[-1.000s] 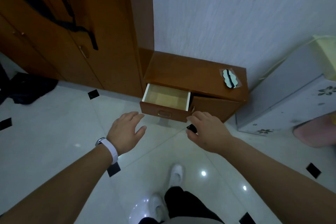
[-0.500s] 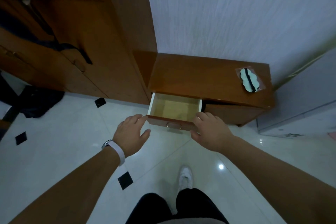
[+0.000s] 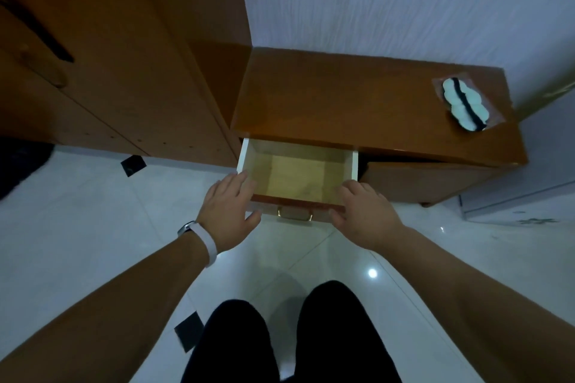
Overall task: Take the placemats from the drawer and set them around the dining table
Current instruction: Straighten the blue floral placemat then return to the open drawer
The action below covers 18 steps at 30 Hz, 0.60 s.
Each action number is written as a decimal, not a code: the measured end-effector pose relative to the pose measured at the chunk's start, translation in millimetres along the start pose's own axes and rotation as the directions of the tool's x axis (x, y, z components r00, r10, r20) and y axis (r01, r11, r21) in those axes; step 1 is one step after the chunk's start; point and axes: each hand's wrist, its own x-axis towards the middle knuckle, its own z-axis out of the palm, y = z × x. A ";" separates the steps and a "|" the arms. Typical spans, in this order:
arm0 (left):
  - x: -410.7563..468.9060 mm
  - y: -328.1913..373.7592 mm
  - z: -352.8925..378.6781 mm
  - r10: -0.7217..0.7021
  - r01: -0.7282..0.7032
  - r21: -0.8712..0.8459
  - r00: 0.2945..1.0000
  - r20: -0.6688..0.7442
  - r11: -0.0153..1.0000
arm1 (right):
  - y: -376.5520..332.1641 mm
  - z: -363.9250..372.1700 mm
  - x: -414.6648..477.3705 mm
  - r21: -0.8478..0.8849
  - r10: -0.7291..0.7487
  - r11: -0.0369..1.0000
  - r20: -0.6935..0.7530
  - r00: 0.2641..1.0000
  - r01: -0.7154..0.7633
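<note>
A low brown cabinet (image 3: 367, 96) against the white wall has its left drawer (image 3: 298, 176) pulled out. The drawer's pale wooden inside shows bare; no placemat is visible in it. A brass handle (image 3: 294, 215) sits on the drawer front. My left hand (image 3: 228, 210), with a white wristband, lies with straight fingers at the drawer's front left corner. My right hand (image 3: 362, 214) reaches with spread fingers to the front right corner. Neither hand holds anything.
A tall brown wardrobe (image 3: 118, 50) stands left of the cabinet. A white and black item in clear wrapping (image 3: 466, 104) lies on the cabinet top at right. A pale appliance (image 3: 535, 190) is at the right. My dark-trousered legs (image 3: 289, 339) are above the glossy white floor.
The view has moved closer to the cabinet and looks more steeply down. Both hands have advanced from short of the drawer to its front corners.
</note>
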 end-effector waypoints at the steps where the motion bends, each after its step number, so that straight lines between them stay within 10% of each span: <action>1: 8.3 -5.2 22.3 -0.006 0.006 -0.004 1.000 -0.025 1.000 | 6.5 18.7 11.9 0.001 0.003 1.000 -0.009 1.000 -0.003; 18: 98.2 -49.7 188.8 0.163 -0.163 0.025 0.949 -0.270 0.986 | 65.5 182.0 105.1 -0.081 -0.114 0.992 -0.254 0.961 0.097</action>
